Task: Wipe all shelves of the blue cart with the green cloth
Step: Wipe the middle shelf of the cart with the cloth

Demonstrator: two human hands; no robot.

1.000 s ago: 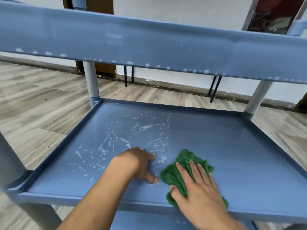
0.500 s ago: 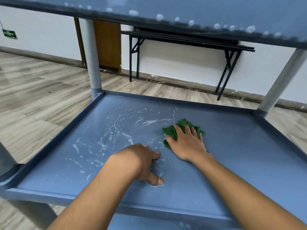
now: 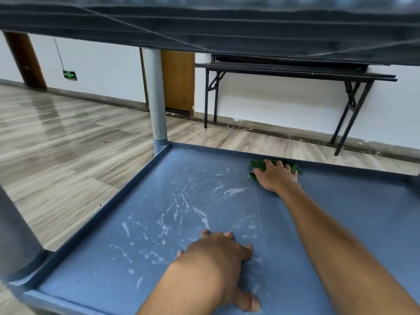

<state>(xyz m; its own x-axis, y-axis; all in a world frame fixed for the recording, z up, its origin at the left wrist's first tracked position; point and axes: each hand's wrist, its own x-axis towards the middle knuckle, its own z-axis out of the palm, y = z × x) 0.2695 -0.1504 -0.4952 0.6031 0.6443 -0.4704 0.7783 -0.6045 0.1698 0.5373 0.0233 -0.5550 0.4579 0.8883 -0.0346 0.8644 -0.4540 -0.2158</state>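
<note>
At the far rim of the shelf (image 3: 341, 223), our flattened right hand (image 3: 276, 178) presses the green cloth (image 3: 258, 165); left hand (image 3: 218, 258) splayed; streaks (image 3: 234, 192) need overlapping strokes.

1. We see the green cloth (image 3: 255, 165) bunched into a crumpled wad under our right hand (image 3: 277, 177), which presses it down. Green edges show past the fingertips and beside the thumb.
2. The cloth lies on a shelf (image 3: 341, 212) of the blue cart (image 3: 156, 98), touching its far rim just ahead of the grip.
3. The shelf is a flat blue tray with a low rim. White streaks lie left of the grip and nearer us.
4. Above the grip, the upper shelf (image 3: 227, 26) shows its dark, blurred underside.
</note>
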